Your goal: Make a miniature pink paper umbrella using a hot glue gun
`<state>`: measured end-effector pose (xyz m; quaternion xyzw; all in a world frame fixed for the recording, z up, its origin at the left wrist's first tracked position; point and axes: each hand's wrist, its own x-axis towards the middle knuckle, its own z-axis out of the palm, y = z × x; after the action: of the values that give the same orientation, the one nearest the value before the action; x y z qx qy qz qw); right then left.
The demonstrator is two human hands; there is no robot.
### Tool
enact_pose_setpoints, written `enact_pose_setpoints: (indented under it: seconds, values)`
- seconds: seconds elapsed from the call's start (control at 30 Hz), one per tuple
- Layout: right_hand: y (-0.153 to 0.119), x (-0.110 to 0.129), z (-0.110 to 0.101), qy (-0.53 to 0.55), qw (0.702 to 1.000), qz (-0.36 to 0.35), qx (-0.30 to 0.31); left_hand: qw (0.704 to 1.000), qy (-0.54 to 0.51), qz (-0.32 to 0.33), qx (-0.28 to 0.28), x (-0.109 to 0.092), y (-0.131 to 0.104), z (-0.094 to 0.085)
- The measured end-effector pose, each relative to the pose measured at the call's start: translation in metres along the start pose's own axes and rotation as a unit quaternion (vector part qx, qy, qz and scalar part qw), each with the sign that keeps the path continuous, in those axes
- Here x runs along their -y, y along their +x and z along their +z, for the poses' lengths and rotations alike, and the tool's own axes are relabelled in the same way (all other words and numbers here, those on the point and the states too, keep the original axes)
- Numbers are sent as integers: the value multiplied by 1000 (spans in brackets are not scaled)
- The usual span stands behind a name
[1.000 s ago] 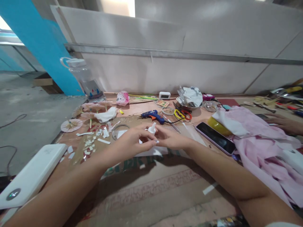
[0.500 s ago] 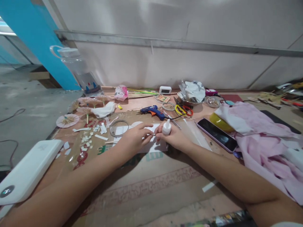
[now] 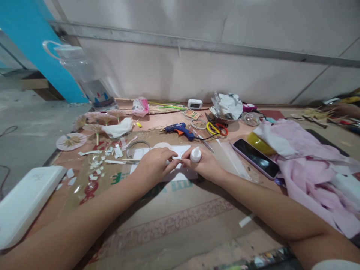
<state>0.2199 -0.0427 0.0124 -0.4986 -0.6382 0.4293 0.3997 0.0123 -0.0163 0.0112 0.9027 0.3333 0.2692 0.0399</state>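
Observation:
Over a white sheet of paper (image 3: 182, 175) in the middle of the table, my two hands meet at the fingertips. My left hand (image 3: 157, 162) pinches one end of a small white strip (image 3: 176, 158). The thumb and a finger of my right hand (image 3: 206, 164) are at the strip's other end. That same right hand also grips a small white bottle (image 3: 195, 154), its nozzle pointing up. A thin wooden stick (image 3: 131, 160) lies left of my left hand, beside a grey ring (image 3: 135, 147). White paper scraps (image 3: 97, 165) are scattered farther left.
A blue glue gun (image 3: 179, 130), yellow-handled scissors (image 3: 213, 129) and a pen lie beyond my hands. A phone (image 3: 255, 158) and pink cloth (image 3: 312, 172) are at the right. Paper flowers (image 3: 71, 141), a tall bottle (image 3: 90, 80) and a white device (image 3: 30, 202) stand or lie at the left.
The white strip between my fingertips now shows more clearly. My hands stay close together, with the bottle still in my right hand. The whole view has shifted slightly.

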Motion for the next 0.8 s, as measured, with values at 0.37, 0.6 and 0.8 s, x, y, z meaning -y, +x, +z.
enact_pose_setpoints:
  seconds: [0.37, 0.6, 0.8]
  values:
    - [-2, -7, 1, -35, 998, -57, -6, 997, 43, 50, -29, 4, -1, 7]
    - [0, -13, 1, -58, 996, -74, -5, 994, 71, 66, -41, 4, -1, 8]
    - [-2, -8, -1, -45, 997, -64, -5, 995, 66, 67, -39, 4, -2, 7]
